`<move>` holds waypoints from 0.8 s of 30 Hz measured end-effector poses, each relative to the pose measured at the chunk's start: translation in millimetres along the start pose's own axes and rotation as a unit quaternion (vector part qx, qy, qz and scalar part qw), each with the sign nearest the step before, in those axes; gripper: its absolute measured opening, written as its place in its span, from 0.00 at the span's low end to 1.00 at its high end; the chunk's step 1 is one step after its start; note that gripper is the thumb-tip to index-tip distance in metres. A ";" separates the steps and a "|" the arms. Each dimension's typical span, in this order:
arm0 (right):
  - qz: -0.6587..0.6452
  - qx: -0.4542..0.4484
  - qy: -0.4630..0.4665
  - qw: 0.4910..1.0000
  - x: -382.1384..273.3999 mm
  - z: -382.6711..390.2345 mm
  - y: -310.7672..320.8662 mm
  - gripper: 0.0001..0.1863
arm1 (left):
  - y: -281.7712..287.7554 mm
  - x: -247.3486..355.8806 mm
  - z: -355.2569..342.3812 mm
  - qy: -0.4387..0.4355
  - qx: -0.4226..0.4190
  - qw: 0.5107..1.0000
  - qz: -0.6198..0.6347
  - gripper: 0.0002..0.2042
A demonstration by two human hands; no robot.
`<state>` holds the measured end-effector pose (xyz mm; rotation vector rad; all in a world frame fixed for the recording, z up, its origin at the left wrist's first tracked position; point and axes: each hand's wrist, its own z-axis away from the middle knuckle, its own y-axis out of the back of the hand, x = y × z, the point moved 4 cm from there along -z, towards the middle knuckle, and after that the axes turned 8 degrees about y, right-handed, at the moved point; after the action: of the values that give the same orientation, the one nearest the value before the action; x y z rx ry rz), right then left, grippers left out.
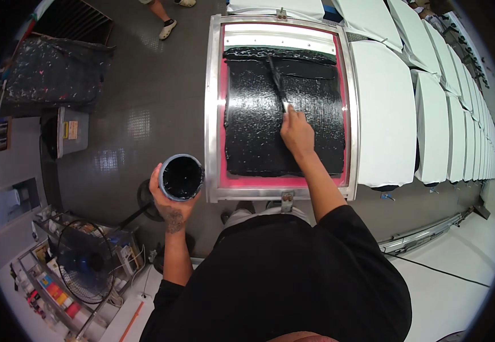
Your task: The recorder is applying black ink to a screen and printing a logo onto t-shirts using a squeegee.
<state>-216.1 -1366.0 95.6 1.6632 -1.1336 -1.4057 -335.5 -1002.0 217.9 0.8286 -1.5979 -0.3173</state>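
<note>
My left hand (172, 212) is wrapped round a grey-blue tub (183, 155) with black ink inside, held left of a metal-framed printing screen (212, 122). Over the screen, my right hand (297, 134) grips the handle of an ink-coated spatula (276, 77). Its dark blade points to the far side and reaches a thick ridge of ink by the squeegee (279, 37), a pale bar lying across the far end. Glossy black ink (284, 137) covers most of the mesh, inside a pink border (259, 182).
Rows of boards with white fabric (385, 114) stretch away to the right. At lower left are a standing fan (88, 259) and a shelf cart. A grey bin (74, 134) and a stained dark cloth (54, 74) stand at left. Another person's foot (168, 28) shows at the top.
</note>
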 end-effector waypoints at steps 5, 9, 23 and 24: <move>-0.025 -0.009 -0.007 1.000 -44.9 -4.3 -22.4 0.22 | 36.1 -30.7 4.6 0.012 0.027 0.999 0.022 0.52; -0.036 -0.045 0.002 0.998 -47.1 1.2 -13.7 0.21 | 44.3 -45.8 1.6 0.023 0.019 0.998 0.063 0.53; -0.215 -0.164 0.179 0.946 -92.6 20.1 243.9 0.17 | -2.5 -46.3 -41.3 -0.033 -0.048 0.997 -0.055 0.52; -0.186 -0.191 0.189 0.945 -97.7 19.9 263.1 0.17 | -7.5 -41.3 -43.9 -0.047 -0.054 0.995 -0.066 0.52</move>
<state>-290.1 -1379.5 366.8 1.8062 -0.3140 -1.3381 -291.8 -968.9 191.8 0.8481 -1.6007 -0.5384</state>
